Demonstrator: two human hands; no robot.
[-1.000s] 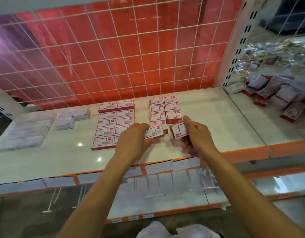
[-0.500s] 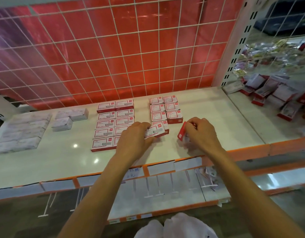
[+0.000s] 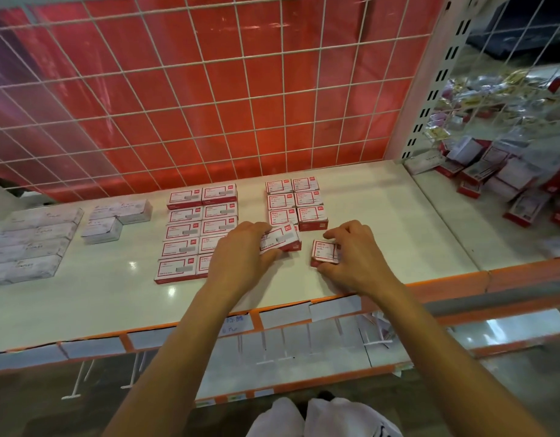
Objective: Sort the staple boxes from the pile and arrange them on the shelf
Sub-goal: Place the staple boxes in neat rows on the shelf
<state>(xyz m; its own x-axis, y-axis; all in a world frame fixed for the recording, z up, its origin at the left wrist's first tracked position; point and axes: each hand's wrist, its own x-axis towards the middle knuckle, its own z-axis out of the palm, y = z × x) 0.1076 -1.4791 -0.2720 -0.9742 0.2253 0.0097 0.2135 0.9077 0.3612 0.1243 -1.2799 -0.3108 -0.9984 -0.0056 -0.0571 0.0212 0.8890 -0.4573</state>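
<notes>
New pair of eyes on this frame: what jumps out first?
A red back panel behind white wire grid fills the upper half. On the white shelf below, small red-and-white cardboard staple boxes lie in neat double columns; the left hand holds a skewed box at mid-shelf, the right hand pinches a separate box beside it. A jumbled pile of similar boxes lies far right.

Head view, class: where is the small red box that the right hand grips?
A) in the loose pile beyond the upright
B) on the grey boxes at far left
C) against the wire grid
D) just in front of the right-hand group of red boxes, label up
D: the right hand pinches the small red box, label up, down at the white shelf, just in front of the right-hand group.
</notes>
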